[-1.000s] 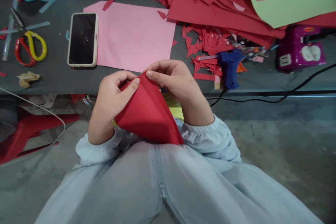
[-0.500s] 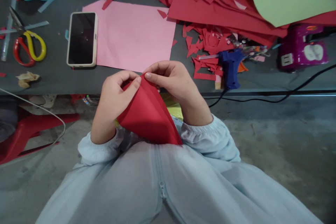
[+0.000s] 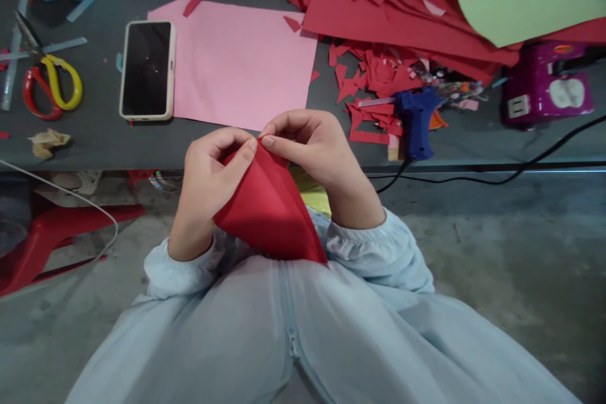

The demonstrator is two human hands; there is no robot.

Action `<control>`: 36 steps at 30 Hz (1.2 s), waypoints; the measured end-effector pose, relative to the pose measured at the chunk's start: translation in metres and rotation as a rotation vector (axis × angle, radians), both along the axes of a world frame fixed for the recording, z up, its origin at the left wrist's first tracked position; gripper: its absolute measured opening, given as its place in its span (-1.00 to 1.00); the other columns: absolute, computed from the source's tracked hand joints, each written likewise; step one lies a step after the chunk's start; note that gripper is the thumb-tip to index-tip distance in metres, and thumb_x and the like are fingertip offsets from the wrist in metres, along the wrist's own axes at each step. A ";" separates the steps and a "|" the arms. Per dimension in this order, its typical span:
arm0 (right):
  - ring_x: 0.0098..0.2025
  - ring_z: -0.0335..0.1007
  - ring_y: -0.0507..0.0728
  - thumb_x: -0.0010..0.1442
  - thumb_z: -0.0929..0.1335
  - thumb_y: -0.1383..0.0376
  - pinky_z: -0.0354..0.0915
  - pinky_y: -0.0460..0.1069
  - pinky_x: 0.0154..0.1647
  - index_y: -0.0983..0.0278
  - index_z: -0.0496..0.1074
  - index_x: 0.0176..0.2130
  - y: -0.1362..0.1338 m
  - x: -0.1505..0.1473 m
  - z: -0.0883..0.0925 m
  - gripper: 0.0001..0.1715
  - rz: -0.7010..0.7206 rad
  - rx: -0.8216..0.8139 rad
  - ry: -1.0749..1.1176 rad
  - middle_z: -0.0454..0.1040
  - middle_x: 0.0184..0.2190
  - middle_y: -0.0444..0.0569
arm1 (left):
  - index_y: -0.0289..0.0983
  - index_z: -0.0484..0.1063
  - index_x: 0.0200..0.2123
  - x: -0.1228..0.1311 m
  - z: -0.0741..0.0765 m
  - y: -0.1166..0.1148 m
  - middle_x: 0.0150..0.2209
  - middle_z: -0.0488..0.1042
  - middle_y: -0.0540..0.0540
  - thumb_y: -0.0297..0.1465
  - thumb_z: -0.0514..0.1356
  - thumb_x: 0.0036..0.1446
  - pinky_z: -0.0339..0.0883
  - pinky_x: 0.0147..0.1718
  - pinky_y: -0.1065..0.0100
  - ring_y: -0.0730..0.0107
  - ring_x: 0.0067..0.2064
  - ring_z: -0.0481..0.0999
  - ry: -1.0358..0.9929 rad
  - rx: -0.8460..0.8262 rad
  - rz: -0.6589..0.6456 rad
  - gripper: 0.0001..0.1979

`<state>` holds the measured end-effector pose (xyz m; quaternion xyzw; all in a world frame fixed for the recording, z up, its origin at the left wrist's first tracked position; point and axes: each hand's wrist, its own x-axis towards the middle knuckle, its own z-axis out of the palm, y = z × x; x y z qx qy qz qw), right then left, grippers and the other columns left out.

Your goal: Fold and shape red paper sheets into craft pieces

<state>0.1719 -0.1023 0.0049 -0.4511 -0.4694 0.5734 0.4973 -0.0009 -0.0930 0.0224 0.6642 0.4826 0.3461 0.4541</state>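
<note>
A folded red paper sheet [image 3: 269, 211] stands over my lap, its point uppermost, just in front of the table's near edge. My left hand [image 3: 208, 177] pinches the tip from the left with thumb and forefinger. My right hand [image 3: 312, 145] pinches the same tip from the right, fingers curled. Both thumbs meet at the top of the fold. A bit of yellow-green paper [image 3: 317, 196] shows behind the red sheet, under my right wrist.
On the dark table [image 3: 95, 139] lie a pink sheet [image 3: 237, 63], a phone [image 3: 146, 69], red-and-yellow scissors [image 3: 47, 85], a blue glue gun [image 3: 416, 117] with a black cord, a purple device [image 3: 544, 88], and heaps of red paper scraps [image 3: 388, 6]. A red stool [image 3: 52, 233] stands at lower left.
My fingers have drawn closer together at the tip of the red paper, narrowing the fold slightly. Nothing on the table has moved.
</note>
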 end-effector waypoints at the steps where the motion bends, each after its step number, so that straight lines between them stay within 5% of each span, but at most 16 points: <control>1: -0.43 0.34 -0.01 0.02 0.51 0.06 0.31 -0.09 -0.41 0.29 0.50 -0.39 0.000 0.000 0.000 -0.65 0.000 0.007 0.001 0.44 -0.48 -0.14 | -0.13 0.51 -0.41 0.000 -0.001 -0.001 -0.36 0.58 0.04 -0.35 0.22 0.20 0.44 -0.23 0.28 0.35 -0.27 0.55 -0.006 0.007 0.012 -0.88; 12: -0.38 0.37 0.01 0.02 0.53 0.06 0.32 -0.08 -0.38 0.28 0.50 -0.39 -0.004 0.000 -0.002 -0.65 0.003 0.011 0.006 0.44 -0.46 -0.14 | -0.13 0.50 -0.46 0.007 -0.009 -0.005 -0.41 0.56 0.03 -0.37 0.22 0.15 0.46 -0.30 0.28 0.35 -0.32 0.55 -0.001 0.005 0.125 -0.86; 19: -0.45 0.33 -0.01 -0.03 0.55 0.08 0.33 -0.08 -0.41 0.30 0.52 -0.42 -0.004 0.000 -0.001 -0.65 0.012 -0.018 0.017 0.46 -0.50 -0.14 | -0.19 0.48 -0.50 0.006 -0.007 -0.003 -0.48 0.52 0.06 -0.44 0.19 0.10 0.39 -0.35 0.36 0.43 -0.38 0.50 -0.005 0.006 0.054 -0.85; 36: -0.40 0.41 0.00 -0.03 0.55 0.09 0.38 -0.08 -0.34 0.30 0.54 -0.41 -0.005 -0.004 -0.006 -0.67 -0.047 0.033 0.009 0.54 -0.44 -0.11 | -0.22 0.49 -0.50 0.010 -0.008 -0.006 -0.48 0.52 0.06 -0.43 0.21 0.12 0.35 -0.38 0.44 0.48 -0.40 0.48 -0.067 -0.045 0.143 -0.85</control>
